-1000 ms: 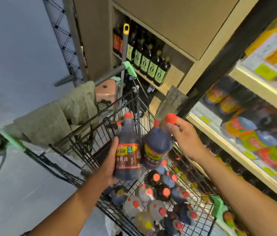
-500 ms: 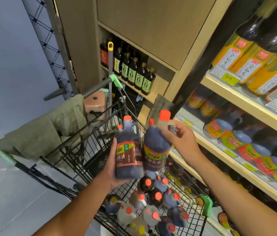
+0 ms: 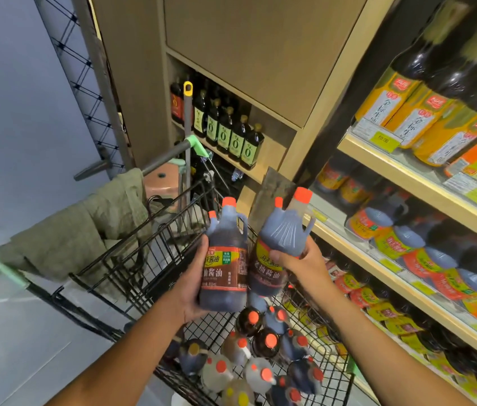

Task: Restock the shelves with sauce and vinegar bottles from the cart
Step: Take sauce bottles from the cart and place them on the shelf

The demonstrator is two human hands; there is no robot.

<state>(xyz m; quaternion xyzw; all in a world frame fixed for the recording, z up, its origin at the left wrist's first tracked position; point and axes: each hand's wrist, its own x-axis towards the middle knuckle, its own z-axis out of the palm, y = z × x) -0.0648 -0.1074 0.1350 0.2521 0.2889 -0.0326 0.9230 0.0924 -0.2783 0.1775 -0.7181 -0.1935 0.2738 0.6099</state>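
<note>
Grey flooring is running under a black wire cart (image 3: 132,276). Nearest the camera, its basket is holding a loose cluster of spare bottles (image 3: 263,344), most of them orange-capped and leaning on each other. Just above them, both forearms are reaching in.

The left hand (image 3: 187,291) is curling round the lower body of the left bottle (image 3: 225,268), a dark soy jug with a red-brown label. It is holding the jug close to upright, cap pointing up. The right hand (image 3: 298,260) is clamping its fingers (image 3: 309,247) and thumb round the middle of the right bottle (image 3: 281,241). That bottle's long axis is tilting, cap leaning up and to the right. The two bottles are sitting side by side over the cart, touching or very nearly so.

Beyond the right hand, the middle shelf (image 3: 357,249) is lying to the right and slightly ahead, carrying similar jugs (image 3: 392,238). The right hand is therefore the nearer one, and its bottle is leaning that way. I am judging the coming move to be a rightward carry, right bottle first.

Farther off, green-labelled bottles (image 3: 231,136) are lining a back shelf.
</note>
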